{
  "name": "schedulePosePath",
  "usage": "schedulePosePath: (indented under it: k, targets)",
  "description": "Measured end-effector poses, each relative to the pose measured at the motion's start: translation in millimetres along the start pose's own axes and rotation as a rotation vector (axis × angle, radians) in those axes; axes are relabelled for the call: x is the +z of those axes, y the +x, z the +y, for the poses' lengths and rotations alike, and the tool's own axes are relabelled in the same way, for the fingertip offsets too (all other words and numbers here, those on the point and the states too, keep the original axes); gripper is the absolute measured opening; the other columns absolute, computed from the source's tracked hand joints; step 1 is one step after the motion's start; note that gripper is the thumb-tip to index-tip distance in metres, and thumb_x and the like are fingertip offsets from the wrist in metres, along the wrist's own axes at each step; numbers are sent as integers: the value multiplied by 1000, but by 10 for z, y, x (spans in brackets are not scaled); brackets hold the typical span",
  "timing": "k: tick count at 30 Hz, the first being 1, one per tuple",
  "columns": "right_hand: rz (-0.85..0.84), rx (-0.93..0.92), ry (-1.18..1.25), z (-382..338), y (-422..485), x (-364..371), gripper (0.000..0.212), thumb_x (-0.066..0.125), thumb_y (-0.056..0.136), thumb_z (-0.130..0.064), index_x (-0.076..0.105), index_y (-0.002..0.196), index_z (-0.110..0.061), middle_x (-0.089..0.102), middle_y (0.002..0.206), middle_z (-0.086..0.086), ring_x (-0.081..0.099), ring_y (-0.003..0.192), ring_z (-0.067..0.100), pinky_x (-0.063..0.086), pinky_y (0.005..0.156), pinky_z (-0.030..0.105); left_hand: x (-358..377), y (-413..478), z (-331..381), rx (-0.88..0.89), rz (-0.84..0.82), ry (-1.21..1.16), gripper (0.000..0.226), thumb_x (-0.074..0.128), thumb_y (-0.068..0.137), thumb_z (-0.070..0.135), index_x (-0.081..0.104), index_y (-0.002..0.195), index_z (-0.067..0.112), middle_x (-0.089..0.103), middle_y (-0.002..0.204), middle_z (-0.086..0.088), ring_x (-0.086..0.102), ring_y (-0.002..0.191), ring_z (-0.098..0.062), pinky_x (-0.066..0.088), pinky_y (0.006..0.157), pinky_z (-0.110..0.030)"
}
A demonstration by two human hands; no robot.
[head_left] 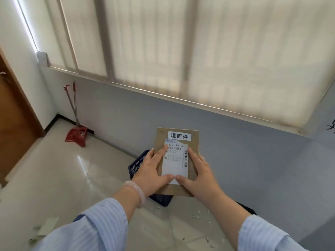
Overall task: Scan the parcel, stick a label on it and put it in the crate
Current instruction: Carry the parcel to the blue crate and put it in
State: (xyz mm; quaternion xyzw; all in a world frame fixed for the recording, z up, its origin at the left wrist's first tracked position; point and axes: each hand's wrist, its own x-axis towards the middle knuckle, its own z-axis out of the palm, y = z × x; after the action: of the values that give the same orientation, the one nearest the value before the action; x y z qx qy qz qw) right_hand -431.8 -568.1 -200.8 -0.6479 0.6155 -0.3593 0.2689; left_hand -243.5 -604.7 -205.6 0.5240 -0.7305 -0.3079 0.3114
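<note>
Two hands grip the parcel point(176, 161) in the air above the crate point(137, 164), its long axis running near to far, printed face up. The left hand point(151, 173) and right hand point(200, 175) clamp its sides, fingers spread, thumbs pressed flat on the shipping label point(175, 160). A white label point(179, 136) crosses the far end. Far left, a dustpan point(77, 135) leans by the wall.
</note>
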Motion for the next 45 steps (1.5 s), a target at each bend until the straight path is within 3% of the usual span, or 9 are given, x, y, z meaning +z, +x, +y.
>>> schedulePosePath:
  k: [4, 13, 20, 23, 27, 30, 35, 42, 45]
  targets:
    - [-38, -9, 50, 103, 531, 287, 97, 77, 70, -46, 15, 144, -57, 25, 156, -7, 26, 142, 15, 34, 113, 45, -141, 447, -321, -45, -12, 45, 91, 75, 75, 38, 17, 142, 58, 13, 157, -2, 19, 144, -24, 27, 116, -47]
    - [-126, -25, 46, 209, 1967, 675, 98, 78, 73, -43, 14, 148, -49, 21, 157, -11, 23, 142, 10, 30, 114, 38, -428, 1592, -825, -162, -26, 49, 91, 73, 79, 35, 14, 146, 51, 9, 158, -4, 18, 144, -24, 24, 117, -41]
    - [-154, 10, 75, 221, 2760, 1174, 97, 79, 75, -36, 16, 148, -46, 22, 154, -14, 23, 135, 3, 29, 112, 34, -699, 2336, -1527, -194, -81, 27, 92, 74, 76, 39, 14, 143, 57, 12, 158, -2, 22, 143, -24, 26, 116, -44]
    - [-133, 64, 96, 229, 3140, 1430, 95, 79, 75, -37, 18, 148, -45, 22, 155, -11, 23, 139, 7, 30, 115, 40, -811, 2709, -1866, -188, -114, 9, 92, 74, 76, 39, 13, 142, 58, 12, 157, 0, 23, 142, -23, 29, 115, -46]
    - [-95, 164, 113, 258, 3592, 1848, 95, 78, 76, -36, 17, 149, -45, 20, 157, -10, 23, 138, 5, 30, 113, 34, -1025, 3250, -2297, -148, -209, -31, 91, 76, 78, 30, 18, 146, 49, 16, 153, 0, 28, 138, -21, 30, 113, -34]
    - [-45, 253, 109, 297, 3885, 2115, 95, 78, 76, -37, 16, 148, -48, 22, 156, -10, 23, 141, 10, 32, 114, 40, -1118, 3670, -2631, -140, -296, -46, 91, 78, 76, 30, 21, 144, 51, 18, 147, 1, 29, 136, -19, 30, 109, -27]
    - [23, 393, 95, 564, 4228, 2352, 88, 74, 80, -32, 21, 148, -44, 27, 153, -9, 24, 138, 6, 29, 111, 30, -941, 4261, -3057, -142, -439, -23, 92, 78, 74, 36, 19, 141, 56, 20, 146, 2, 30, 134, -18, 30, 108, -26]
    - [37, 528, 127, 1342, 4788, 2553, 86, 74, 81, -27, 22, 149, -42, 23, 155, -7, 22, 140, 8, 23, 111, 27, -297, 5027, -3557, -174, -569, 31, 95, 77, 76, 37, 13, 143, 57, 16, 153, 2, 24, 140, -19, 28, 112, -33]
    - [1, 571, 129, 1721, 5072, 2673, 87, 74, 81, -29, 20, 148, -46, 22, 154, -7, 22, 133, 1, 24, 111, 27, -32, 5325, -3831, -196, -587, 75, 96, 76, 75, 40, 10, 141, 60, 18, 154, 4, 22, 141, -21, 28, 116, -43]
